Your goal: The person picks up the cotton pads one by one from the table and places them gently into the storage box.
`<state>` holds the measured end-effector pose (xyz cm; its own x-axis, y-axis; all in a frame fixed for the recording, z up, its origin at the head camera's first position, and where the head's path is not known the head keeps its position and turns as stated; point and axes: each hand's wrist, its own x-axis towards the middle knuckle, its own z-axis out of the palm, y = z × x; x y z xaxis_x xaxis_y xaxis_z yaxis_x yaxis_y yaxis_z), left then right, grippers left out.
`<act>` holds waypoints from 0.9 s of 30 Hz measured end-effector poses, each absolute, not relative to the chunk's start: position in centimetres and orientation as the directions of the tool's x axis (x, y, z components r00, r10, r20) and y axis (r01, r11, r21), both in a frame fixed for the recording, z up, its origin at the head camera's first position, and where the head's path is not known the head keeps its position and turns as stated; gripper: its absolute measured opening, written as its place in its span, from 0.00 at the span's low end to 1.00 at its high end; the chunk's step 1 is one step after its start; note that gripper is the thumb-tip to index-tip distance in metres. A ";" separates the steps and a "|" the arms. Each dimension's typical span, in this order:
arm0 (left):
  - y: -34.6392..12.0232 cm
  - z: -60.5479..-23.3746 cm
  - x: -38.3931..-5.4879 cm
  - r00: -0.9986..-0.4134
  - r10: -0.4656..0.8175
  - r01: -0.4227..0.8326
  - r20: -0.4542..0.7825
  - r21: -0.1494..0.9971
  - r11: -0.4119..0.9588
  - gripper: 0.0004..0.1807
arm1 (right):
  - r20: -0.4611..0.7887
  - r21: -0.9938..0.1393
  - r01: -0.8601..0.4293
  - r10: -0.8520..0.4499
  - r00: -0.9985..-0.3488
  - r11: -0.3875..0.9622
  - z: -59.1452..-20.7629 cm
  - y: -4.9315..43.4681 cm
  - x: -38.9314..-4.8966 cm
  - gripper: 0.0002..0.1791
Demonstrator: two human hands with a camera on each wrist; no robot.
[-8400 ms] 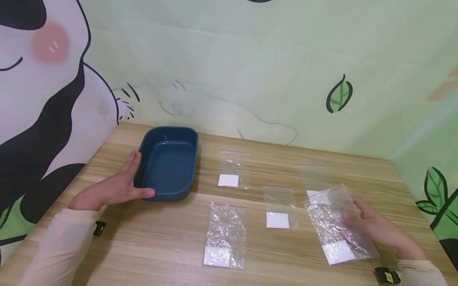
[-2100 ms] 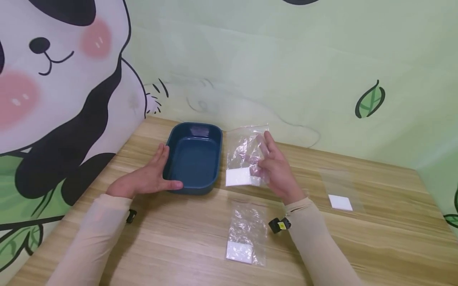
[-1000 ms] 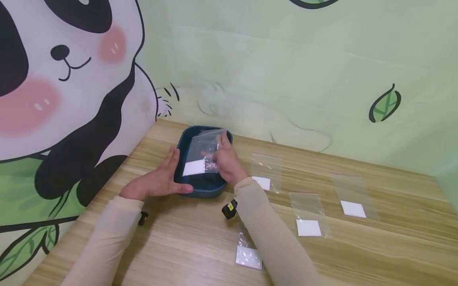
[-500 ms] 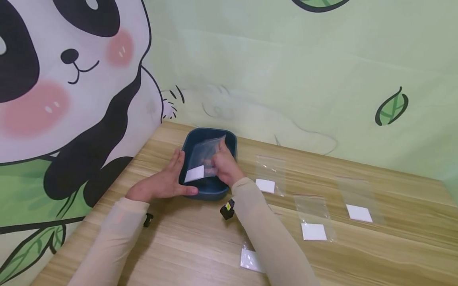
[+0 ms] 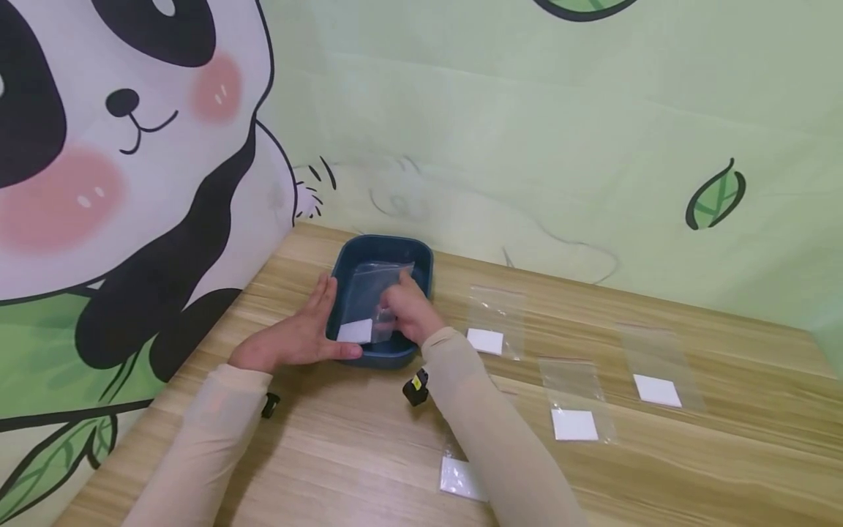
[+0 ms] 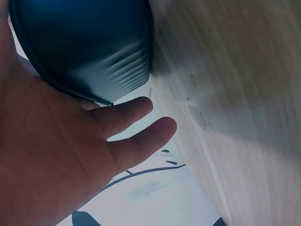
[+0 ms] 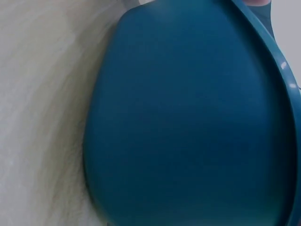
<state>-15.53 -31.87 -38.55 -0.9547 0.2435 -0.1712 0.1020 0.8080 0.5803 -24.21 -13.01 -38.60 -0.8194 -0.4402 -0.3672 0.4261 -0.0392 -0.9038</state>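
A dark blue rectangular box (image 5: 388,359) stands on the table near the back wall, its outer wall filling most of the right wrist view. My left hand (image 5: 295,341) rests against the box's left side with straight fingers, thumb along the front rim. In the left wrist view two fingers (image 6: 146,141) stretch out apart below the box. Inside the box, my right hand (image 5: 411,311) pinches a clear zip-lock bag (image 5: 370,293) with a white rectangular piece in its lower corner. The right fingertips are partly hidden.
To the right of the box lie more zip-lock bags with white pieces: a back one (image 5: 500,315), a middle one (image 5: 574,395) and a far right one (image 5: 658,362). Another bag (image 5: 461,476) is partly covered by the right forearm. A panda-print wall cloth (image 5: 527,110) hangs behind.
The right hand has picked up a bag from the right of the table, carried it left over the others and lowered it into the box. My left hand has stayed at the box.
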 end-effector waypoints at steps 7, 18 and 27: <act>-31.9 -38.5 -15.6 -0.955 0.246 0.111 -0.166 0.570 0.814 0.75 | -0.332 -0.934 0.358 -0.389 -0.859 0.008 -38.3 -13.1 -24.2 0.51; -32.0 -38.9 -15.5 -0.959 0.244 0.119 -0.144 0.578 0.807 0.74 | -0.325 -0.941 0.339 -0.321 -0.890 0.011 -38.5 -13.4 -24.8 0.49; -32.1 -38.9 -15.6 -0.959 0.249 0.126 -0.134 0.586 0.801 0.74 | -0.337 -0.940 0.340 -0.273 -0.901 0.037 -38.6 -13.5 -25.5 0.50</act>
